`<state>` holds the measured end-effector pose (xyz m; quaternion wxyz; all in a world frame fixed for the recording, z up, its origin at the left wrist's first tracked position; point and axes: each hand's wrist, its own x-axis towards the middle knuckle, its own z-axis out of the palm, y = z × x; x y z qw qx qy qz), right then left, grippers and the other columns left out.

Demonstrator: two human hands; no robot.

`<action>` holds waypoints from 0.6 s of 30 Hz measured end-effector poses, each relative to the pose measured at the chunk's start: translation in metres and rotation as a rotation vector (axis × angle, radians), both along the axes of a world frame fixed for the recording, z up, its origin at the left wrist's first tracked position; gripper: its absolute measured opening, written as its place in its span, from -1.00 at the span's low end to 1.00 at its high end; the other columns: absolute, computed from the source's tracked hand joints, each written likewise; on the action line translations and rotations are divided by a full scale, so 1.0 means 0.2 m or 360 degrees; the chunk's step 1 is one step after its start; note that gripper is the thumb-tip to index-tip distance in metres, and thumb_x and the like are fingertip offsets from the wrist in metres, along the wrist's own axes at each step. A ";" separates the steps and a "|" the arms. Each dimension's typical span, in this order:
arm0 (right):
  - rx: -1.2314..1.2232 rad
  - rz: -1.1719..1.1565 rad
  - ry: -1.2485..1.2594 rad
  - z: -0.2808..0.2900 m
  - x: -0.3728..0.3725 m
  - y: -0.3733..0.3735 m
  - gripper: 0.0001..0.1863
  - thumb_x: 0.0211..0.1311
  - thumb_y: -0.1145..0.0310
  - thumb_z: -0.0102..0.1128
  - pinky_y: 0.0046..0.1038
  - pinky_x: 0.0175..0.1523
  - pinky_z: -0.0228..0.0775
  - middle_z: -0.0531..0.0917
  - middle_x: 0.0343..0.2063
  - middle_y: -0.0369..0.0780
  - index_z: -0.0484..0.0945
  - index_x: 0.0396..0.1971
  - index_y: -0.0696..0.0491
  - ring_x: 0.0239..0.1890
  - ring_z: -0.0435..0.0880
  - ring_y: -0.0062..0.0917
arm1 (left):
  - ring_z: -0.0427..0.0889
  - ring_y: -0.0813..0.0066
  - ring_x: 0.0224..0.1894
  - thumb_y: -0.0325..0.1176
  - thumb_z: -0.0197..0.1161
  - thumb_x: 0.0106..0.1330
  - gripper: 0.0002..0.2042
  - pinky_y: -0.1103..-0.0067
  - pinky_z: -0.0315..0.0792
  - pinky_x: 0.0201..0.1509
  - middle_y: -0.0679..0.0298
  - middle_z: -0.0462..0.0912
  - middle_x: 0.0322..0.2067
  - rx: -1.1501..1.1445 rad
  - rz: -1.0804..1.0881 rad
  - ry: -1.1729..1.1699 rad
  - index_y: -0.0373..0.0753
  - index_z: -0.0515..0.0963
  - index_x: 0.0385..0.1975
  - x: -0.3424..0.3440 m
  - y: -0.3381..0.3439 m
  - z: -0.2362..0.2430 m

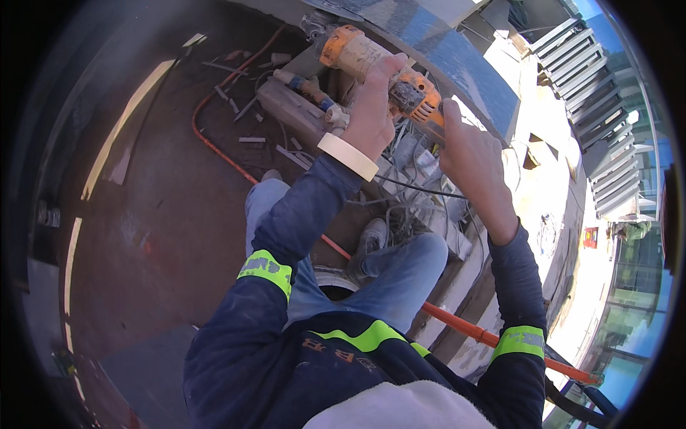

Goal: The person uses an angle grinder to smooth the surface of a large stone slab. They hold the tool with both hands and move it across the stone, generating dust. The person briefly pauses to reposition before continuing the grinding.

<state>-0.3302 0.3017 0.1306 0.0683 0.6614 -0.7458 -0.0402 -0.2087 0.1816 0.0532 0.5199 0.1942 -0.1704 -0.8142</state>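
A dusty orange power tool [343, 50] is held slanting at the top centre, its head beside the edge of a grey-blue slab [464, 71]. My left hand [371, 121] is closed round the tool's body. My right hand [468, 146] grips its rear end. A cream tape roll [346, 157] rings my left wrist. Under the tool lie another dusty tool [304, 86] with orange parts and a heap of cables and offcuts [421, 164], partly hidden by my arms.
An orange hose [204, 136] crosses the dusty floor [143, 272] on the left; an orange pole [464, 325] runs behind my body at lower right. I sit with bent knees [421, 257]. Slatted metal pieces [579, 107] stand along the sunlit right side, beside glazing.
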 end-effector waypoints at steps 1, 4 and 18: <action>0.0037 -0.0047 0.0006 0.01 -0.02 0.04 -0.40 0.23 0.53 0.35 0.06 -0.24 0.59 0.79 -0.41 0.05 0.35 0.26 0.03 -0.33 0.83 0.08 | 0.83 0.39 -0.08 -0.16 0.46 0.40 -0.68 0.37 0.69 -0.01 0.27 0.77 -0.09 -0.0025 0.0012 -0.0001 -0.10 0.58 0.03 -0.03 0.03 -0.01; 0.0033 -0.0111 -0.0017 0.01 -0.07 0.15 -0.33 0.22 0.53 0.36 0.05 -0.22 0.60 0.80 -0.38 0.05 0.35 0.33 0.00 -0.31 0.84 0.07 | 0.83 0.41 -0.07 -0.18 0.45 0.43 -0.70 0.42 0.69 0.00 0.25 0.78 -0.06 0.0021 -0.0068 0.0042 -0.11 0.58 0.03 -0.09 0.13 -0.02; 0.0014 -0.0155 -0.0020 0.04 -0.16 0.32 -0.28 0.19 0.57 0.38 0.04 -0.21 0.61 0.81 -0.33 0.07 0.35 0.37 -0.02 -0.28 0.84 0.09 | 0.75 0.49 -0.06 -0.21 0.61 0.29 -0.51 0.45 0.63 0.08 0.32 0.67 -0.07 0.0079 -0.0125 0.0138 -0.17 0.52 0.12 -0.18 0.30 0.01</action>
